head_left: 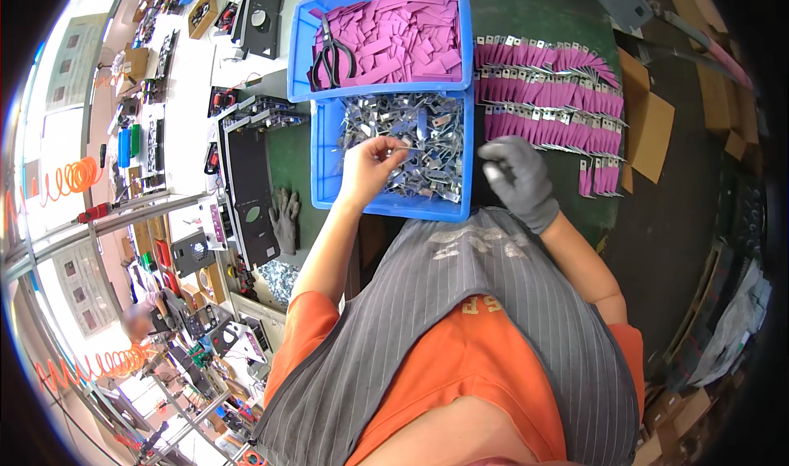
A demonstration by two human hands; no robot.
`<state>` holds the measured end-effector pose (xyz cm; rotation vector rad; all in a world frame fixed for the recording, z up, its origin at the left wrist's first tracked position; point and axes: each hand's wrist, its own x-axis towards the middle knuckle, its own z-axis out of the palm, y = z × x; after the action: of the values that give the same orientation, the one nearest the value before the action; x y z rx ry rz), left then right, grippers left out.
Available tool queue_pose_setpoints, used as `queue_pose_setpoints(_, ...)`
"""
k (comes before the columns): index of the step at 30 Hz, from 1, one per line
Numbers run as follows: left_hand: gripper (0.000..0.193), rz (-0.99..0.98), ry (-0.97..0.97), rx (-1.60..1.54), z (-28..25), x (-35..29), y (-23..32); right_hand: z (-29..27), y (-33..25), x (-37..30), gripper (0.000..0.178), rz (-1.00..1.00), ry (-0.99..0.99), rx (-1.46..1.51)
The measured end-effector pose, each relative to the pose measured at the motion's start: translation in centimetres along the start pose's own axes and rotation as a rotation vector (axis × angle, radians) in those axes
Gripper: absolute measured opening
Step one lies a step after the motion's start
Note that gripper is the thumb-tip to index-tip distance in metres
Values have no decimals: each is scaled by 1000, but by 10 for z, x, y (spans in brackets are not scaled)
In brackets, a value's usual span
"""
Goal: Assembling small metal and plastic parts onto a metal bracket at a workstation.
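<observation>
Metal piece (414,148), pinched in the left hand's (367,170) grip over the lower blue bin (386,209) of loose parts (440,163), is best held by its end and drawn clear without snagging, though I can't tell whether the curled, gloved right hand (523,180) holds anything.

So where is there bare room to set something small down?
The green tabletop shows bare beyond the purple rows, right of the upper blue bin, and in a strip between the lower blue bin and the black panel. Both bins and the rows are crowded.
</observation>
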<state>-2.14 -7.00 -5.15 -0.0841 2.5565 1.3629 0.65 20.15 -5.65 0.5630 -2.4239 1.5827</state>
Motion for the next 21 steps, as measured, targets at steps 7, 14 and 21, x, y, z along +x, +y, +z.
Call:
queue_pose_setpoints(7, 22, 19, -228, 57, 21, -16, 22, 44, -5, 25, 44, -118, -367, -197)
queue_pose_setpoints(14, 12, 355, 130, 428, -28, 44, 55, 32, -1, 7, 25, 234, -387, 273)
queue_pose_setpoints(21, 17, 527, 231, 950, -39, 152, 43, 35, -2, 0, 23, 386, -381, 390)
